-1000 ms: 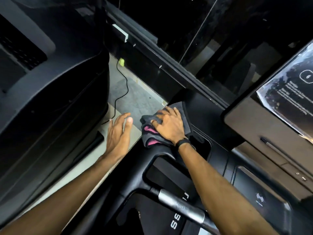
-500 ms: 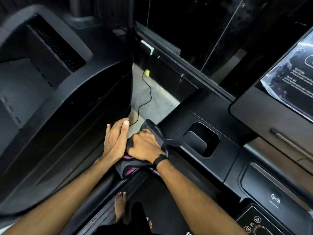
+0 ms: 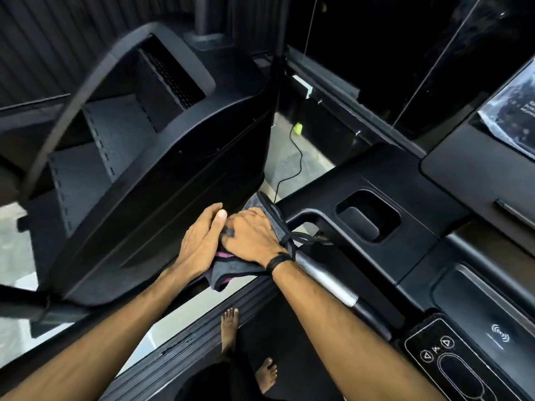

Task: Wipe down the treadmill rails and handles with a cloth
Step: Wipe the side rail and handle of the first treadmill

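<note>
Cloth (image 3: pixel 241 270), grey with pink trim, sits bunched over treadmill's left handrail, right hand (image 3: pixel 254 238) gripping it to rub while left hand (image 3: pixel 202 241) lies flat-fingered against it, apparently steadying.

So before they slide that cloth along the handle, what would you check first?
1. Cloth in hand: ok, the right hand presses down on it.
2. Left hand steadying: ok, it lies against the cloth's left side.
3. Cloth on the handle: cannot tell, the hands hide the contact.
4. Path along the silver handle: ok, bare past the wrist.
5. Cloth's loose string clear of the frame: not ok, it trails toward the gap by the cup holder.
6. Footing: ok, both bare feet are on the belt.
</note>
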### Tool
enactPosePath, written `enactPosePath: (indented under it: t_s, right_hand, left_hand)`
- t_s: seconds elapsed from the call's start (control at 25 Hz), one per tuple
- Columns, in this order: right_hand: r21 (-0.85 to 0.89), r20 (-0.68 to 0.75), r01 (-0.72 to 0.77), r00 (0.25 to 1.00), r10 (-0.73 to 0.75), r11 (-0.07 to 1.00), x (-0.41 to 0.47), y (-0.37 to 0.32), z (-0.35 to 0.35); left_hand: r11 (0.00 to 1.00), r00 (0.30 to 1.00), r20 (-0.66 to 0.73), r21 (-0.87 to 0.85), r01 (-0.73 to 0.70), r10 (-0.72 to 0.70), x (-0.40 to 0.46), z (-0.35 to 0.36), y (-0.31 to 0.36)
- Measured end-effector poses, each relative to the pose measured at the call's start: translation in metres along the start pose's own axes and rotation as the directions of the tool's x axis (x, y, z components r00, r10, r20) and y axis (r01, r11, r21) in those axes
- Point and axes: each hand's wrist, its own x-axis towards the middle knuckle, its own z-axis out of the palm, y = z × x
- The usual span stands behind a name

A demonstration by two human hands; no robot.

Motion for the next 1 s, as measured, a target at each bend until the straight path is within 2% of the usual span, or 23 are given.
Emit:
enactPosePath:
  t_s: [0.2, 0.52, 0.8, 1.0]
  right_hand:
    - [0.016, -0.084, 0.044, 0.996, -0.043, 0.999, -0.013, -0.006, 0.012]
    - [-0.014, -0.179, -0.026, 0.984, 0.023, 1.0, -0.012, -0.01, 0.018]
    - [-0.025, -0.351, -0.117, 0.931, 0.101, 0.993, -0.035, -0.022, 0.018]
    - [-0.072, -0.282, -0.174, 0.948, 0.147, 0.982, -0.037, -0.017, 0.02]
  left_hand:
    - [0.998, 1.0, -0.012, 0.058, 0.005, -0.004, -0.013, 0.001, 0.006]
    - [0.988, 1.0, 0.024, 0.154, -0.021, 0.017, 0.0, 0.009, 0.004]
    - [0.97, 0.98, 0.134, 0.173, -0.173, 0.151, 0.007, 0.011, 0.008]
    - [0.962, 0.964, 0.183, 0.159, -0.22, 0.19, 0.009, 0.012, 0.013]
